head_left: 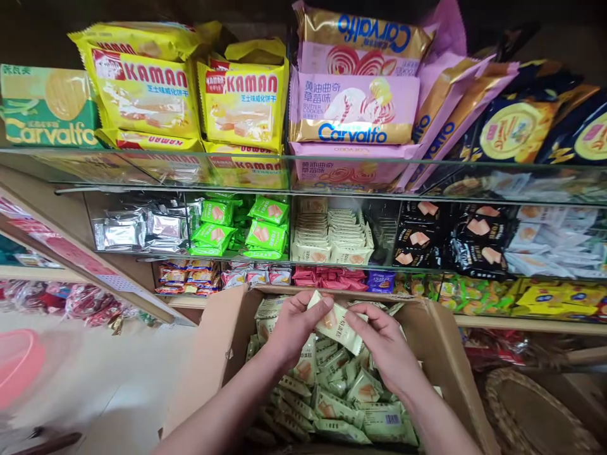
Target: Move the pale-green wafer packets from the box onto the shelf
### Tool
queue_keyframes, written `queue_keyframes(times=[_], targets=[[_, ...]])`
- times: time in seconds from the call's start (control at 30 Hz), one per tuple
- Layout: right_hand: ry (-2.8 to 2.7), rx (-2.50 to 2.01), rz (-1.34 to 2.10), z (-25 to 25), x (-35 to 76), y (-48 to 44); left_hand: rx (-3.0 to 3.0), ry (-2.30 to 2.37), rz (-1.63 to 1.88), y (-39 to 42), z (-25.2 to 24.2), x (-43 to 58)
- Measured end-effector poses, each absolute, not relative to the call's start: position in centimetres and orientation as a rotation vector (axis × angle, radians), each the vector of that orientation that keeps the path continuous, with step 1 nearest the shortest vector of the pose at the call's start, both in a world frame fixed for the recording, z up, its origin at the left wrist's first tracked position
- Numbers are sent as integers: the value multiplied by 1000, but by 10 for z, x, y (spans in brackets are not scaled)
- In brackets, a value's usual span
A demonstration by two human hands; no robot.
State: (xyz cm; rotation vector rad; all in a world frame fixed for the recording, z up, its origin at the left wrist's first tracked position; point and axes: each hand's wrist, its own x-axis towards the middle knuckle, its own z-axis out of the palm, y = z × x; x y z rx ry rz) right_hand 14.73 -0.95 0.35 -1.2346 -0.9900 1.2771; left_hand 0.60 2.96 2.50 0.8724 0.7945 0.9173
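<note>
Between my two hands is a small pale-green snack packet (337, 323), tilted, with a cake picture and dark lettering on its front. My left hand (296, 325) pinches its upper left end, thumb on the front. At the right end, my right hand (377, 332) grips it with thumb and fingers. Both hands are above an open cardboard box (446, 354) holding many loose packets (336, 404) of the same kind. On the middle shelf, matching pale packets (351, 234) stand stacked in neat rows behind a glass front.
Yellow wafer packs (147, 95) and pink cookie packs (353, 107) fill the upper glass shelf (265, 170). Green packets (260, 230) and black packets (420, 237) flank the pale rows. A woven basket (493, 404) is at lower right, a pink tub (19, 366) at left.
</note>
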Motion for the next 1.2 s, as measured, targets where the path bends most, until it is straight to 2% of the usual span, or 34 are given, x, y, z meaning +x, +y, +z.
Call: queue_keyframes(times=[0.23, 0.4, 0.57, 0.77, 0.97, 1.1, 1.2], targets=[[-692, -1114, 1387, -5, 131, -10, 569, 798, 1060, 17, 12, 7], [-857, -1201, 1304, -3, 140, -5, 755, 876, 934, 16, 12, 2], [-968, -1140, 1274, 2, 138, -3, 798, 888, 1069, 15, 14, 7], [-1416, -1211, 1273, 8, 142, -2, 863, 843, 1045, 26, 17, 4], [-1341, -1249, 1366, -1, 139, -11, 714, 869, 1100, 26, 8, 3], [-1490, -1419, 1186, 14, 156, -7, 798, 987, 1120, 22, 10, -12], [-1567, -1515, 848, 45, 174, 23, 871, 1014, 1128, 21, 11, -25]])
